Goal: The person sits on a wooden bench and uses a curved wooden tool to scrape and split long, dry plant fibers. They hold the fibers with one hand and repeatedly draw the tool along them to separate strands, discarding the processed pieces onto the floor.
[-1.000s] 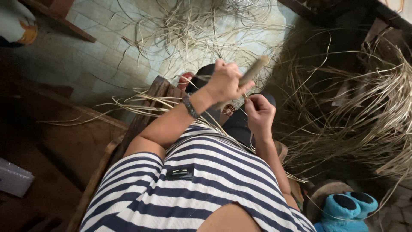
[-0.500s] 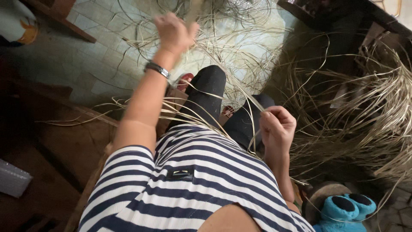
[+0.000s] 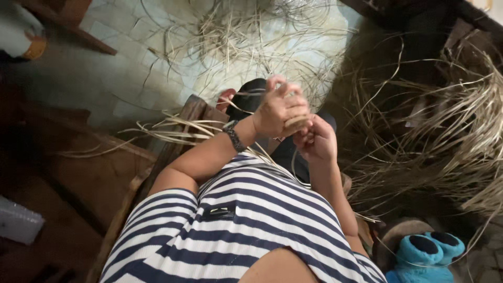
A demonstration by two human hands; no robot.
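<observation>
I sit in a blue-and-white striped shirt with dark trousers on my knees. My left hand, a dark bracelet on its wrist, is closed around thin pale straw strands above my lap. My right hand sits just below and to the right, fingers pinched on the same strands. The two hands touch. The strands trail down over my shirt and out to the left across a wooden seat edge.
Loose straw is scattered over the pale tiled floor ahead. A large heap of dry straw fills the right side. A blue plush slipper lies at lower right. Dark wooden furniture stands at left.
My left hand, which was stretched far out over the floor half a second ago, has come back to meet my right hand above my lap. The right hand stayed roughly in place.
</observation>
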